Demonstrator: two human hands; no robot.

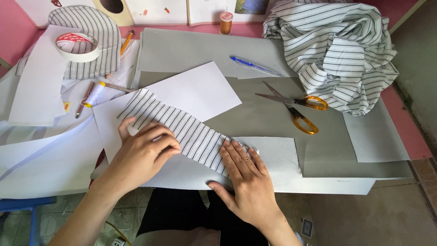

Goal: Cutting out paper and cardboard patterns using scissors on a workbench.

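Striped fabric strip (pixel 182 127) partly hidden under both hands, perhaps pinned flat.

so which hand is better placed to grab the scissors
Right. The right hand lies flat on the striped strip's near end, on the scissors' side; the left hand presses farther left.

The strip (pixel 182 130) under both hands is white with thin dark stripes, like the heaped cloth (pixel 339 54) at the surface's far right corner. The surface (pixel 403 125) is pink, the sheets (pixel 255 116) grey, the paper (pixel 198 91) white. The scissors (pixel 296 105) have orange handles; the pen (pixel 255 66) is blue; the tape (pixel 77 46) is cream.
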